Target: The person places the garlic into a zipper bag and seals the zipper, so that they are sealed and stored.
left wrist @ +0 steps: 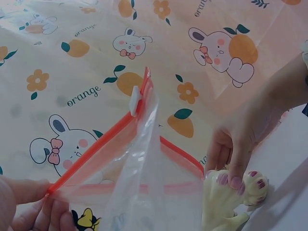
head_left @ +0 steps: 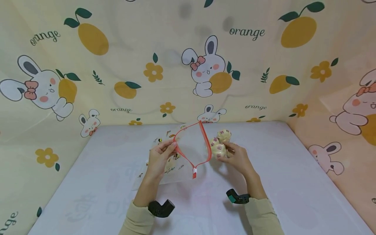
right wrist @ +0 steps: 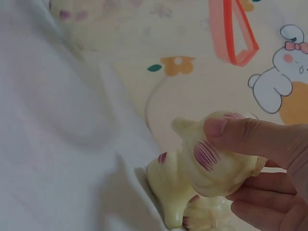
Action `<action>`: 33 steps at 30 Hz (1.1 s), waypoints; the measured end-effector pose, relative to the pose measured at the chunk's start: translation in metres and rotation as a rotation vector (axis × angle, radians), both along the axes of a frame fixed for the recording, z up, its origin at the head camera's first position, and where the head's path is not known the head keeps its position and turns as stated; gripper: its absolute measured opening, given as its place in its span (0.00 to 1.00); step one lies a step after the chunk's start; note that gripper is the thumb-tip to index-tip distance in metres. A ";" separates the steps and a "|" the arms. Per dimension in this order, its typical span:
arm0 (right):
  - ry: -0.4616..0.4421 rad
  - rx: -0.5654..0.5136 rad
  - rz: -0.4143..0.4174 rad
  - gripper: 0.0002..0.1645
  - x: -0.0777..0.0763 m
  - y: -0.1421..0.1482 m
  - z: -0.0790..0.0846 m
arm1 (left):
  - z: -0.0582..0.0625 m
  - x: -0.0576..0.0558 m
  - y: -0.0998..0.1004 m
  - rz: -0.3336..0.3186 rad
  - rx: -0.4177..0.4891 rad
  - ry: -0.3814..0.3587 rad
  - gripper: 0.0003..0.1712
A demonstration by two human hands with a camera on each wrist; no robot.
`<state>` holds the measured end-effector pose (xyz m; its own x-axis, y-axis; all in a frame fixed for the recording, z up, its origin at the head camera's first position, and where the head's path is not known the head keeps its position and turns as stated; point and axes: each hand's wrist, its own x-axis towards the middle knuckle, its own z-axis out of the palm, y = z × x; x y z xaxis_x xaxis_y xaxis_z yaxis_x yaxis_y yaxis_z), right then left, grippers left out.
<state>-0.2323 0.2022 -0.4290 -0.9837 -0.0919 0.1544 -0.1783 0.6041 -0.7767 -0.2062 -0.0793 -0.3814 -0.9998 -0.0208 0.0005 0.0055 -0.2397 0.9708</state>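
My left hand (head_left: 160,156) pinches the red zip rim (head_left: 207,140) of a clear plastic zip bag (head_left: 176,174) with small cartoon prints. The bag's mouth is spread wide, and its white slider (left wrist: 135,100) sits at one end of the zip. To the right of the mouth, my right hand (head_left: 239,159) grips a cream garlic bulb (right wrist: 226,156) with purple streaks between thumb and fingers. Other garlic bulbs (right wrist: 166,187) lie close beneath and beside it, one of them farther back (head_left: 224,134). In the left wrist view the bag's side partly overlaps the garlic.
A white-covered table (head_left: 97,182) lies under both hands. Behind it hangs a cloth backdrop (head_left: 176,58) printed with rabbits and oranges, which also runs along the sides. Dark wrist cameras (head_left: 161,208) are strapped near both cuffs.
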 end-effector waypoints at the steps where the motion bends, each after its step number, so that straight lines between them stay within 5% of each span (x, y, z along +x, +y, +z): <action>1: -0.003 -0.001 -0.002 0.38 0.000 0.000 0.001 | 0.000 0.000 0.000 0.000 0.002 0.000 0.17; 33: 0.087 0.002 -0.074 0.42 0.013 0.004 0.024 | -0.004 -0.002 0.000 0.003 0.023 0.030 0.17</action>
<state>-0.2189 0.2060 -0.4047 -0.9708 -0.0202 0.2390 -0.1997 0.6198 -0.7589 -0.2083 -0.0797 -0.3855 -0.9993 -0.0244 0.0297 0.0351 -0.2620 0.9644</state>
